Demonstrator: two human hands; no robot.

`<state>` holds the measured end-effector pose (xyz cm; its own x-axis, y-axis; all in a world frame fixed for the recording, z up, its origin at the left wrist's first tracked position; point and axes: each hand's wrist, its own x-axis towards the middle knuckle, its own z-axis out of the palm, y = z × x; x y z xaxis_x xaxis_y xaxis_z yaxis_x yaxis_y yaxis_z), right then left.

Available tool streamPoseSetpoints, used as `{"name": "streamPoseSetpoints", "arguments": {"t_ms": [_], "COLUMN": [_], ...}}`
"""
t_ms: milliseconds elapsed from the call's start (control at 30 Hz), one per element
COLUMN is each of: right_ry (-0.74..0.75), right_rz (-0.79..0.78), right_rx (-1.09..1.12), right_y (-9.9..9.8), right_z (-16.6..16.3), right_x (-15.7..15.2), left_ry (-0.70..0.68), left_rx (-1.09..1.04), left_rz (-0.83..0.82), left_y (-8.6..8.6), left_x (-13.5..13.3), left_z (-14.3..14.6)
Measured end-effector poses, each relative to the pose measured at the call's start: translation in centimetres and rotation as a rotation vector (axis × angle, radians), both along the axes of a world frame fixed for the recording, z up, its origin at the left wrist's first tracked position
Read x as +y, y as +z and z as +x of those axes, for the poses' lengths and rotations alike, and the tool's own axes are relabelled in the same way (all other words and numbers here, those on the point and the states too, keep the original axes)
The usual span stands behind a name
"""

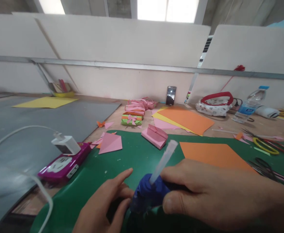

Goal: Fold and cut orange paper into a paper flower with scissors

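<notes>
My right hand [202, 191] is wrapped round a blue glue gun [148, 194], low in the middle of the view. A whitish glue stick [164, 161] pokes up out of its back. My left hand [109, 200] is at the gun's left side, its index finger stretched out and its thumb and other fingers curled in. Their tips end behind the gun, so what they pinch, if anything, is hidden. Beyond the hands, a folded pink paper box [154, 136] lies on the green mat [129, 155]. An orange sheet [214, 157] lies just past my right hand.
Left are a purple box [64, 165], a white charger [65, 144] and its cable. Pink scraps [110, 142], a green paper box [131, 119] and orange sheets [185, 118] lie farther back. Scissors [265, 145], a water bottle [249, 105] and a pouch [214, 105] are right; a phone [171, 95] leans behind.
</notes>
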<state>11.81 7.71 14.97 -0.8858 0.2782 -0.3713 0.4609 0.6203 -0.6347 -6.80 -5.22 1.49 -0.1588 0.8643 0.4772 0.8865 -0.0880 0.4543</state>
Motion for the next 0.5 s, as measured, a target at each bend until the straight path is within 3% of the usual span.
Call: {"name": "streamPoseSetpoints", "arguments": {"t_ms": [267, 500], "right_ry": [-0.104, -0.110], "right_rz": [-0.019, 0.045], "right_rx": [0.001, 0.006], "right_y": [0.3, -0.8], "right_z": [1.8, 1.3], "right_x": [0.4, 0.4], "left_ry": [-0.016, -0.025], "left_rx": [-0.071, -0.054], "left_rz": [0.010, 0.022], "left_y": [0.3, 0.2], "left_x": [0.2, 0.4], "left_z": [0.5, 0.4]}}
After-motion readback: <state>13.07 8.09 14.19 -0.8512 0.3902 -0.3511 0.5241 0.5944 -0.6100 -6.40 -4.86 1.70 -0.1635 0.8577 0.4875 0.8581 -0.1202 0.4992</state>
